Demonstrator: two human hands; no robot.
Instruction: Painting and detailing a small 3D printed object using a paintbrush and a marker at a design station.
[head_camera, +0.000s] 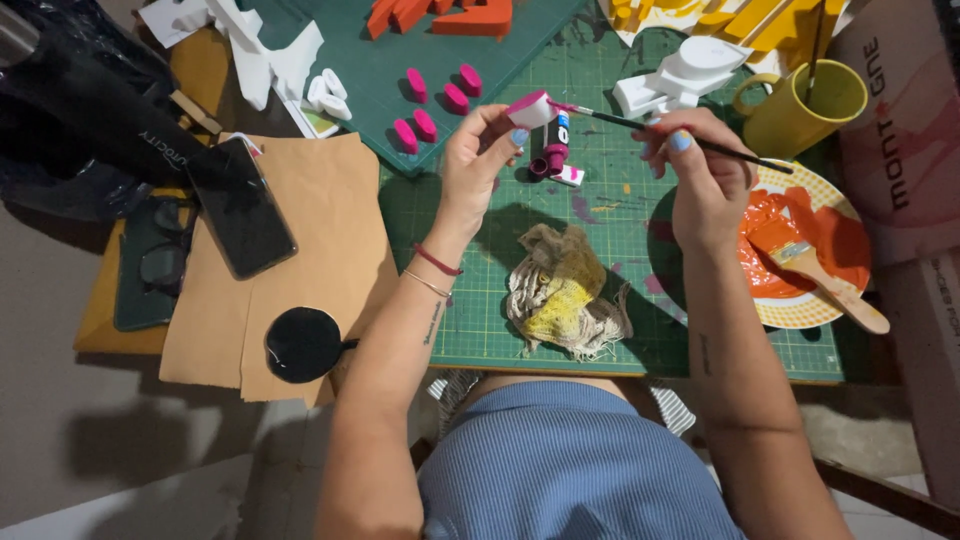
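A green cutting mat (620, 215), spattered with paint, is covering the cluttered worktable. The left hand (480, 160) is pinching a small white foam piece (530, 108) above the mat, while the right hand (705, 175) is gripping a thin paintbrush (660, 130), its tip touching the piece's pink edge. The piece looks light and easily dented, best held by its unpainted white faces. A stained rag (565, 290) is lying just below.

I am seeing a rag (562, 292) lying on the cutting mat (620, 200), a plate (805, 250) sitting to its right, a cup (800, 105) standing behind the plate, a phone (240, 205) lying far left.
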